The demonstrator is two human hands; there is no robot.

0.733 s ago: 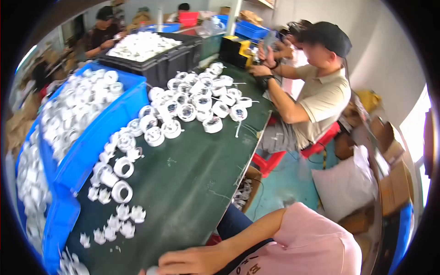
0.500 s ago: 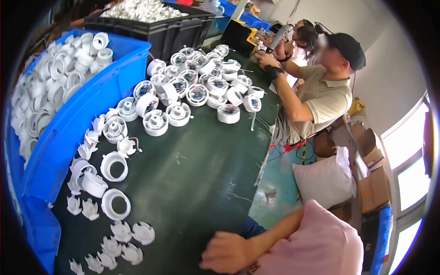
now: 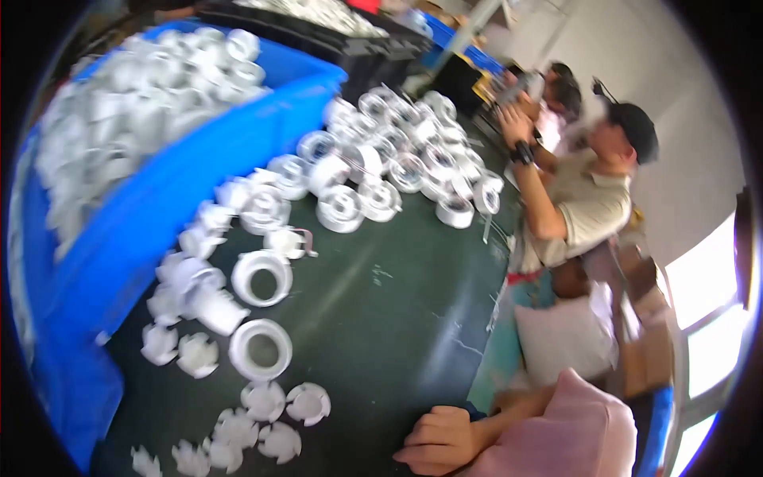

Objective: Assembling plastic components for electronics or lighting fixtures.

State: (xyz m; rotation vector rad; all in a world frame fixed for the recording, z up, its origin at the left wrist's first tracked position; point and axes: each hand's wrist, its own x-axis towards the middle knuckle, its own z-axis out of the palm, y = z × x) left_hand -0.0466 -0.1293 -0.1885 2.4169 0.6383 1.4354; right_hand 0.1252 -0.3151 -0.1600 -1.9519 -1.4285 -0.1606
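My left hand rests at the near right side of the dark green work surface, its fingers curled in. Whatever may be inside those fingers is hidden. The arm comes from a pink sleeve at the lower right. Nearest to this hand, on its left, lie several loose white petal-edged discs. Farther up, white ring collars lie flat beside more small notched parts. My right hand is out of view.
A blue bin heaped with white rings stands along the left. Round white assemblies crowd the far end, before a black crate. A co-worker in a beige shirt sits beyond; a stuffed white sack stands at the right.
The view has swung, so the bin, parts and co-worker appear farther right and blurred. My left hand also appears farther right, its fingers still curled. No part has visibly been picked up.
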